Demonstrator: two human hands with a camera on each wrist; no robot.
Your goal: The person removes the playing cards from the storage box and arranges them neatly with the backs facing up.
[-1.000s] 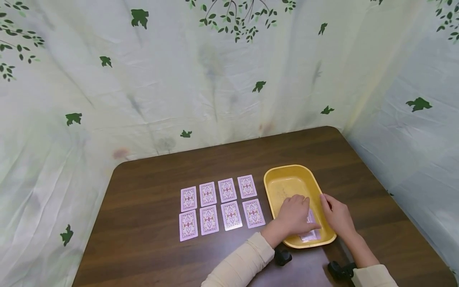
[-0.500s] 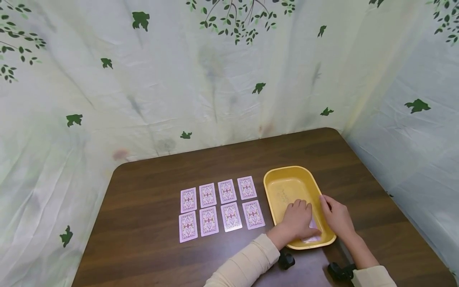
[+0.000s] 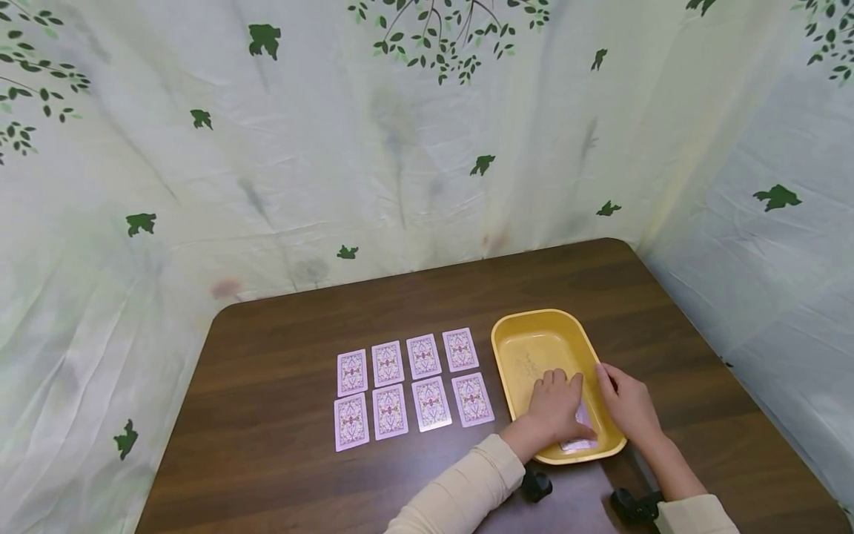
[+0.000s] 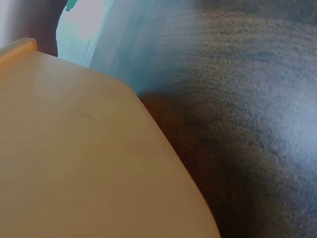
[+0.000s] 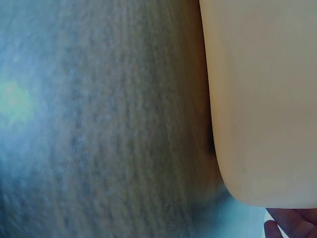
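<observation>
A yellow tray (image 3: 534, 326) stands at the right of the dark wooden table. Inside its near half, my left hand (image 3: 555, 404) lies over one or more purple-backed playing cards (image 3: 582, 445), thumb apart from the fingers. Its fingertips' hold on the cards is hidden. My right hand (image 3: 629, 404) grips the tray's right rim, thumb at the rim and fingers on the outer side. In the left wrist view the tray's outer wall (image 4: 89, 144) fills the left; in the right wrist view the same wall (image 5: 262, 99) fills the right.
Several face-down playing cards (image 3: 430, 403) lie in two rows on the table (image 3: 280, 386), left of the tray. A leaf-printed curtain (image 3: 427, 178) hangs behind the table and along its sides. Black wrist devices (image 3: 536, 486) sit under both wrists.
My left hand has shifted slightly right and nearer within the tray, covering more of the cards there. The right hand keeps its place on the rim. The rows of cards look the same.
</observation>
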